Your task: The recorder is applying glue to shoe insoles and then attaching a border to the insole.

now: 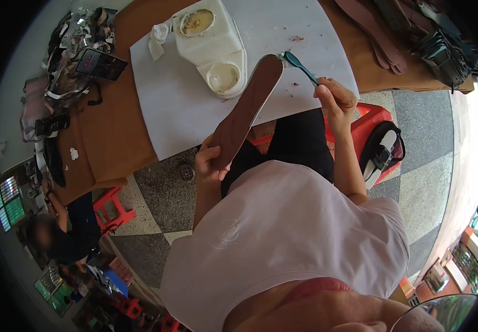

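My left hand [210, 159] is closed round the near end of a long brown insole [248, 109], which slants up and to the right over the white board [164, 124]. In my right hand [337, 100] I pinch the handle of a dark teal toothbrush [301, 66]. Its bristle end is at the edge of the insole's far end; whether it touches cannot be made out. Just left of the insole stands a white plastic container [215, 51] with two round openings, each showing yellowish residue inside.
A crumpled white tissue [159, 40] lies beside the container. At left, a phone [101, 64] rests near piled straps [73, 50] on a brown-covered table [114, 130]. More brown insoles [373, 34] lie far right. A red stool [374, 113] holds a sandal [381, 156].
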The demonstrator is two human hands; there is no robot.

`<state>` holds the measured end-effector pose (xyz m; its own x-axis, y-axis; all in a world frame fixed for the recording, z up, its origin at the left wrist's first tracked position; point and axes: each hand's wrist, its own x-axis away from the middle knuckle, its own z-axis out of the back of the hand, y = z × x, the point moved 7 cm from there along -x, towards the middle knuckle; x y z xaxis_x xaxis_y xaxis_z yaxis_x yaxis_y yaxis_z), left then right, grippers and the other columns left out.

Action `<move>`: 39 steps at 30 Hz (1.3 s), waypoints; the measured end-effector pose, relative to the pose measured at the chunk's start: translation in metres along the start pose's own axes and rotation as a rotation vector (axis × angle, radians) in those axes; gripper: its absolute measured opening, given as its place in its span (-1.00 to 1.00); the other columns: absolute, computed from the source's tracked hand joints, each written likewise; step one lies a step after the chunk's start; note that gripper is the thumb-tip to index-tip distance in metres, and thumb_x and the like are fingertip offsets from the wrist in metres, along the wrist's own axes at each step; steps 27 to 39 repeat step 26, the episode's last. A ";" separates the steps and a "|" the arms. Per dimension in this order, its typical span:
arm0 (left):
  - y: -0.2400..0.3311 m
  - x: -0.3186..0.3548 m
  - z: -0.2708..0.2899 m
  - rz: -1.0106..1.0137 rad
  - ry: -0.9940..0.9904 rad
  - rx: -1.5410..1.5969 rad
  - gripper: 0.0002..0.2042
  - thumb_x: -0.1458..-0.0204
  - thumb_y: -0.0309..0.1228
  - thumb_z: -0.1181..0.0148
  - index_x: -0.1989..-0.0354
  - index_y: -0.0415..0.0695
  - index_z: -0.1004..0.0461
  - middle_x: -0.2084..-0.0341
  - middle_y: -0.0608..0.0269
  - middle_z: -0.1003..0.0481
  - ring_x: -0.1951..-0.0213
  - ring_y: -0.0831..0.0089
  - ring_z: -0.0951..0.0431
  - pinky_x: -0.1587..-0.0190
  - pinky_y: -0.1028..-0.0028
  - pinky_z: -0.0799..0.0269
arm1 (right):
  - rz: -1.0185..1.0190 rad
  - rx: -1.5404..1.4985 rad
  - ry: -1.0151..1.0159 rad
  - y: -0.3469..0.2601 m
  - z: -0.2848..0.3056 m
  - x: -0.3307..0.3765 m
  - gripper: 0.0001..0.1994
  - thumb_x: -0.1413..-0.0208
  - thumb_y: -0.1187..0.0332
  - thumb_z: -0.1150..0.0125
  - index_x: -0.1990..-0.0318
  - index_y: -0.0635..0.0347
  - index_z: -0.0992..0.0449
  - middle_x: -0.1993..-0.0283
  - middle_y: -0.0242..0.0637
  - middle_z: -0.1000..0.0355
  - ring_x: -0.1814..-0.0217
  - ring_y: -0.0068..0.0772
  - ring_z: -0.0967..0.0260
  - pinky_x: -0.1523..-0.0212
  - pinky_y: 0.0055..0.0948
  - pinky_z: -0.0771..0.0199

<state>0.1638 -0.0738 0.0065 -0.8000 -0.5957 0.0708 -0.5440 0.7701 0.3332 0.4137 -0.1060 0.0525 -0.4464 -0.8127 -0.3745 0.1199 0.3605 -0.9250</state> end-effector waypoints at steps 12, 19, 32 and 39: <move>0.001 0.001 0.008 0.006 0.010 -0.057 -0.63 0.21 -0.51 0.02 0.22 -0.51 -0.16 0.70 -0.12 -0.36 0.87 0.33 -0.33 0.98 0.56 -0.17 | 0.049 0.119 0.010 -0.015 0.004 0.000 -0.85 0.06 0.43 -0.07 0.40 0.38 -0.45 0.64 -0.39 -0.29 0.73 -0.73 -0.04 0.73 -0.74 0.04; -0.001 0.002 0.010 0.003 0.099 -0.097 -0.61 0.24 -0.53 0.03 0.20 -0.53 -0.16 0.67 -0.17 -0.38 0.87 0.32 -0.35 0.98 0.58 -0.17 | -0.009 0.161 0.004 -0.012 0.005 -0.001 -0.86 0.09 0.45 -0.10 0.41 0.38 -0.46 0.65 -0.37 -0.28 0.62 -0.66 -0.14 0.62 -0.70 -0.06; 0.002 0.002 0.011 0.010 0.126 -0.136 -0.58 0.24 -0.51 0.02 0.16 -0.49 -0.16 0.65 -0.18 -0.39 0.85 0.30 -0.37 0.97 0.56 -0.19 | -0.006 0.303 -0.032 -0.013 0.012 0.003 -0.86 0.08 0.45 -0.08 0.40 0.37 -0.46 0.65 -0.37 -0.28 0.62 -0.63 -0.14 0.60 -0.70 -0.08; 0.002 0.002 0.011 0.010 0.126 -0.136 -0.58 0.24 -0.51 0.02 0.16 -0.49 -0.16 0.65 -0.18 -0.39 0.85 0.30 -0.37 0.97 0.56 -0.19 | -0.006 0.303 -0.032 -0.013 0.012 0.003 -0.86 0.08 0.45 -0.08 0.40 0.37 -0.46 0.65 -0.37 -0.28 0.62 -0.63 -0.14 0.60 -0.70 -0.08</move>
